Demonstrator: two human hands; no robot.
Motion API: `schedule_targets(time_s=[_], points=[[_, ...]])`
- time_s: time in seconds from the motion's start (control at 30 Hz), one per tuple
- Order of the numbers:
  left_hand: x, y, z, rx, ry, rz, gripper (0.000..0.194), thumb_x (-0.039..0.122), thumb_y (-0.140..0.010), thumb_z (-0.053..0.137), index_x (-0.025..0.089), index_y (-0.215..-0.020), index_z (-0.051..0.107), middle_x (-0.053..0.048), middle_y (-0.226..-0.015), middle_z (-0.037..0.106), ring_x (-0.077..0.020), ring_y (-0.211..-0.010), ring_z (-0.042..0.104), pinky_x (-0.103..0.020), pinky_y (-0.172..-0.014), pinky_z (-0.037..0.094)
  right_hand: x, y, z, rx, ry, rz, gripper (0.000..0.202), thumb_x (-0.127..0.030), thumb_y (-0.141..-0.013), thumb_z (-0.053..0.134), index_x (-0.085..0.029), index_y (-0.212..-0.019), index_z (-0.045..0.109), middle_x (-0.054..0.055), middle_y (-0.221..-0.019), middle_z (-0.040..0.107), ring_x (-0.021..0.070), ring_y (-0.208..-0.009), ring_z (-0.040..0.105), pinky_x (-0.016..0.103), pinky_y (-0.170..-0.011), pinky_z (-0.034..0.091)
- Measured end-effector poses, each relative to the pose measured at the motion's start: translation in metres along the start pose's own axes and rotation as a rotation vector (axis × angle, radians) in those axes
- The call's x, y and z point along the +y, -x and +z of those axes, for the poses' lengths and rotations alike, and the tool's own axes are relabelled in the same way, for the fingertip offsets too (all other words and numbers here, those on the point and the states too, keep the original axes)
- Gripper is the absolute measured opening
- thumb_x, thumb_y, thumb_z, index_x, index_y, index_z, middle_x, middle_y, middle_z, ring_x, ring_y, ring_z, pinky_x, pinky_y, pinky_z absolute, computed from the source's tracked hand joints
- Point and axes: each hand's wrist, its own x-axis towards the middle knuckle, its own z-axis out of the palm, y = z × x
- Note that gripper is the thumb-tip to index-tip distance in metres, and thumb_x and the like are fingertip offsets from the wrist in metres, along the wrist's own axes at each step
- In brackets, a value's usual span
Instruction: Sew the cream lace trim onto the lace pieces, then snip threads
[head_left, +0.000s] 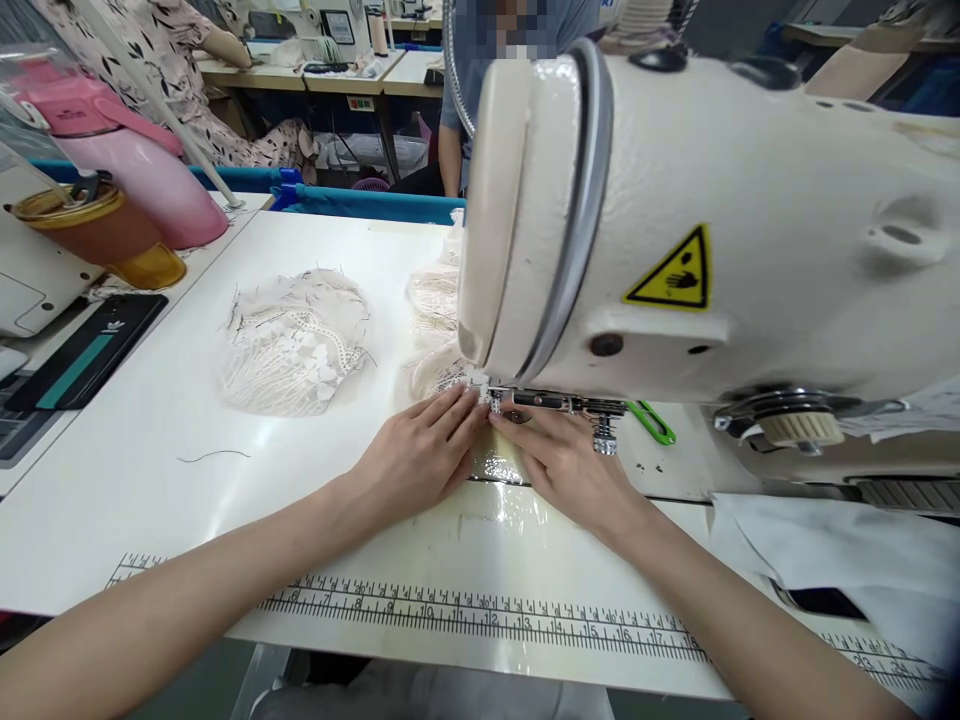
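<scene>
One left hand (416, 450) and one right hand (574, 465) lie flat, fingers extended, at lace (433, 302) by the sewing machine (720, 180); likely seam-feeding; next calls for even guiding.

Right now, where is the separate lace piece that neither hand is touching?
In the head view, the lace piece lies on the white tabletop, left of the sewing machine and the left hand, with a loose thread nearer the camera.

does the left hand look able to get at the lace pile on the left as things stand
Probably yes: only tabletop shows between the left hand and the lace pile. It would likely have to leave the other lace at the machine first.
</scene>
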Motion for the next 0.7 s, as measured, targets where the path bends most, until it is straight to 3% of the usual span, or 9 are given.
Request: schedule_targets(time_s=[0.2, 0.43, 0.7], points=[[-0.0016, -0.0012, 0.0005, -0.008, 0.02, -0.039, 0.038, 0.025, -0.097, 0.042, 0.004, -0.124, 0.06, -0.015, -0.125, 0.063, -0.0272, -0.122, 0.057, -0.041, -0.103, 0.05, -0.0044, 0.0009, 0.0003, -0.028, 0.073, 0.009, 0.043, -0.01, -0.088, 0.046, -0.022, -0.127, 0.06, 0.008, -0.123, 0.065, 0.0222, -0.09, 0.067, 0.04, -0.075, 0.05], [-0.0016, -0.0038, -0.0008, -0.054, 0.03, -0.068, 0.04, 0.025, -0.096, 0.041, 0.003, -0.125, 0.059, -0.016, -0.128, 0.061, -0.0282, -0.125, 0.054, -0.041, -0.103, 0.049, -0.004, 0.0014, 0.0031, -0.093, 0.09, 0.036, 0.043, -0.007, -0.088, 0.047, -0.022, -0.126, 0.06, 0.008, -0.119, 0.066, 0.0213, -0.094, 0.064, 0.037, -0.078, 0.048], [-0.0012, -0.0049, -0.0014, -0.095, 0.042, -0.111, 0.042, 0.027, -0.095, 0.041, 0.005, -0.127, 0.057, -0.016, -0.133, 0.058, -0.0298, -0.127, 0.051, -0.044, -0.101, 0.049, -0.0039, -0.001, 0.0026, -0.045, 0.098, 0.027, 0.04, -0.009, -0.088, 0.047, -0.022, -0.123, 0.062, 0.008, -0.108, 0.069, 0.0204, -0.089, 0.064, 0.036, -0.077, 0.047]])
